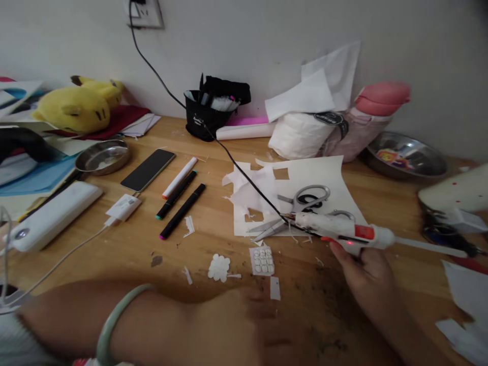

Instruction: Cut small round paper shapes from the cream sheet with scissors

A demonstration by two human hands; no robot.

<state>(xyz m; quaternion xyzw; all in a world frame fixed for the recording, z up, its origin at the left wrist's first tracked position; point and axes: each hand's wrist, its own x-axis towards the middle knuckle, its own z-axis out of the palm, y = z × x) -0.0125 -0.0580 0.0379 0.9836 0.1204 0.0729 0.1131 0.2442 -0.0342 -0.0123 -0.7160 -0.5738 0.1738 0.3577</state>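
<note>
My right hand (371, 279) grips a white hot glue gun (335, 231) by its handle, nozzle to the left. A small red light glows on it, and a glue stick (430, 246) juts from its back end. My left hand (244, 325), blurred by motion, is low over the table, a green bangle (114, 320) on its wrist; I cannot make out its fingers. Just beyond it lie a small white sheet with rows of drawn circles (263, 261), a cluster of white paper discs (219, 268) and a small paper strip (275, 288).
Scissors (310, 198) rest on cut paper (331, 170) behind the glue gun. Its black cable (244, 173) runs up to a wall socket (147, 12). Markers (183, 211), a phone (148, 170) and a power bank (57, 216) lie left. A metal bowl (434, 165) stands right.
</note>
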